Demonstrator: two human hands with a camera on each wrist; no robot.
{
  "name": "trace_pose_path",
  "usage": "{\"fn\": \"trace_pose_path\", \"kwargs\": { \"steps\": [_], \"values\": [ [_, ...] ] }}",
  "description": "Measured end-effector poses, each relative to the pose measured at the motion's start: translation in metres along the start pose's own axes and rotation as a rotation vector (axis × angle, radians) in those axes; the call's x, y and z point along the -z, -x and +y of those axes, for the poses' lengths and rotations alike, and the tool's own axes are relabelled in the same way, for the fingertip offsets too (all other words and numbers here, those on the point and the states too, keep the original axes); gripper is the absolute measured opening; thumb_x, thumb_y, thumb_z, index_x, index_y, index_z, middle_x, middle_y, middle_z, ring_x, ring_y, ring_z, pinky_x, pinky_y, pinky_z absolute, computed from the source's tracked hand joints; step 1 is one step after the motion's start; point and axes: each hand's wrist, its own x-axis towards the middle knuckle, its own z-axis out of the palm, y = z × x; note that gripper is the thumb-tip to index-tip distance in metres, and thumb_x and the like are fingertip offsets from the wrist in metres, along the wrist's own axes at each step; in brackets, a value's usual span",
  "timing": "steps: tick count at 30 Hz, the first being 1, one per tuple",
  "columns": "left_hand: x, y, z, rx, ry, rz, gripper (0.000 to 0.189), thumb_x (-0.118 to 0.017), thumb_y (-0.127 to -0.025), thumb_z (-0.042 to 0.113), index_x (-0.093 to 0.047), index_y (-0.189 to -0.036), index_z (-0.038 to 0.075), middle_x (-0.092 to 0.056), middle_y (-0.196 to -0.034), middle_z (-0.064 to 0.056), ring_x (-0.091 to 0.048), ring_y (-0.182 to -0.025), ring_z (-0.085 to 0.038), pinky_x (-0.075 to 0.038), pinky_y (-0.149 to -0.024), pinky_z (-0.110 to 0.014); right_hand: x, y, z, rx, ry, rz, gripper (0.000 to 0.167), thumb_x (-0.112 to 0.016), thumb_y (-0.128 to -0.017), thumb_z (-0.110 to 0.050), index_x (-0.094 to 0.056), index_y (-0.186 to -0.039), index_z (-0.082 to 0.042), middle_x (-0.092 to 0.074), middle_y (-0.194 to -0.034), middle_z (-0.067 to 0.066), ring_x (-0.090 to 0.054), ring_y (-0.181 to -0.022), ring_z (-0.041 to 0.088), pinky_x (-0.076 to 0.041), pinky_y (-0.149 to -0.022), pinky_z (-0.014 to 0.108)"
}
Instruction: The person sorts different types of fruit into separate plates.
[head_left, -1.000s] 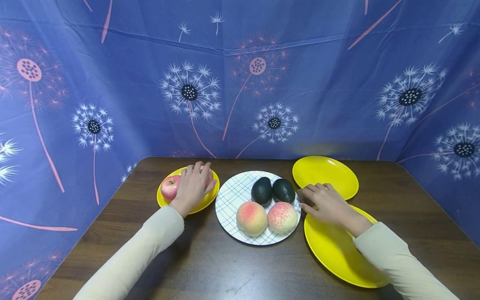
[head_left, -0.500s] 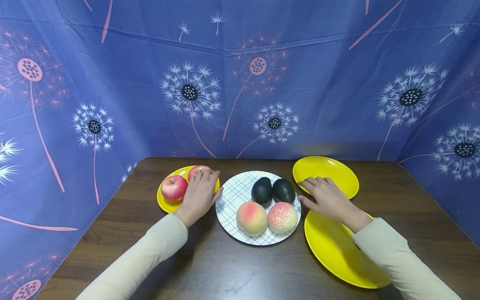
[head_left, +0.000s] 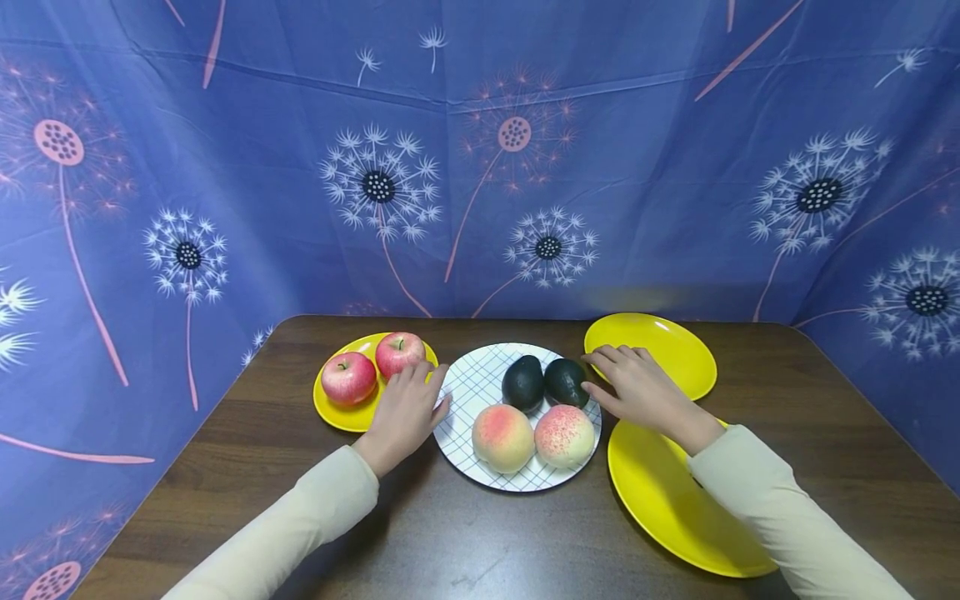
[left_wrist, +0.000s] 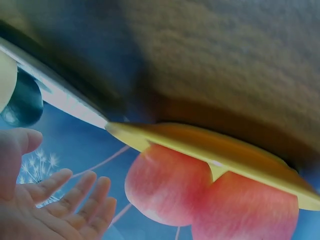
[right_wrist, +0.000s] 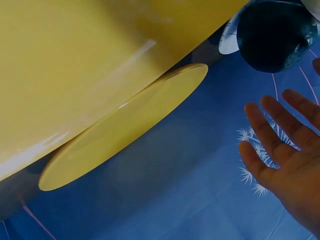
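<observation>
We see a blue dandelion-printed cloth (head_left: 637, 125) hanging behind a dark wooden table (head_left: 442, 533). Of the four plates on the table, the large front yellow plate (head_left: 652, 500) and the rear yellow plate (head_left: 678, 358), both at right, show no fruit on their visible surfaces; the checked white plate (head_left: 461, 400), in the middle, bears two peaches (head_left: 503, 438) in front and two avocados (head_left: 523, 383) behind; the small yellow plate (head_left: 360, 417), at left, bears two red apples (head_left: 348, 378). We judge the work partly done at best: the apples look settled, whereas the peaches and avocados, sharing one plate, seem yet to be dealt with. The left hand (head_left: 405, 412) lies between the small yellow and white plates, its fingers (left_wrist: 50, 187) slack, parted and grasping nothing, apart from the apples. The right hand (head_left: 645, 390) overlaps the near edge of the rear yellow plate, its fingers (right_wrist: 261, 125) likewise relaxed and holding nothing; they come close to one avocado, though we cannot tell whether any touches it
</observation>
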Motion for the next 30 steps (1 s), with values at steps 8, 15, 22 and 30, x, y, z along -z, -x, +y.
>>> {"fn": "trace_pose_path", "kwargs": {
  "steps": [8,15,22,30],
  "values": [
    [-0.003,0.008,0.007,0.006,0.000,-0.046,0.048,-0.064,-0.081,0.033,-0.053,-0.121,0.009,-0.058,-0.105,-0.010,-0.053,-0.089,-0.025,-0.049,-0.077,-0.036,-0.001,-0.010,-0.005,0.012,-0.034,0.007,0.046,-0.060,-0.085,-0.037,-0.058,-0.118,-0.005,-0.061,-0.112,0.012,-0.055,-0.099,0.030,-0.040,-0.091,0.051],
    [-0.004,0.014,0.013,0.010,-0.008,-0.076,0.047,-0.066,-0.080,0.034,-0.054,-0.119,0.010,-0.059,-0.103,-0.010,-0.054,-0.085,-0.025,-0.050,-0.074,-0.035,-0.004,-0.019,-0.010,-0.009,-0.064,-0.036,0.048,-0.058,-0.086,-0.040,-0.056,-0.121,-0.006,-0.059,-0.117,0.012,-0.054,-0.106,0.031,-0.039,-0.094,0.052],
    [-0.003,0.019,0.018,0.015,-0.008,-0.130,0.048,-0.066,-0.080,0.035,-0.054,-0.118,0.009,-0.059,-0.102,-0.011,-0.055,-0.084,-0.025,-0.051,-0.073,-0.035,-0.008,-0.026,-0.013,-0.016,-0.065,-0.056,0.050,-0.057,-0.086,-0.041,-0.055,-0.122,-0.006,-0.057,-0.120,0.014,-0.053,-0.107,0.032,-0.039,-0.092,0.053],
    [-0.006,0.024,0.021,0.009,-0.038,-0.129,0.044,-0.067,-0.078,0.033,-0.056,-0.113,0.009,-0.058,-0.094,-0.011,-0.052,-0.076,-0.023,-0.050,-0.067,-0.033,-0.014,-0.032,-0.014,-0.030,-0.084,-0.093,0.053,-0.057,-0.085,-0.042,-0.054,-0.124,-0.006,-0.055,-0.122,0.016,-0.053,-0.107,0.033,-0.039,-0.093,0.053]
  ]
}}
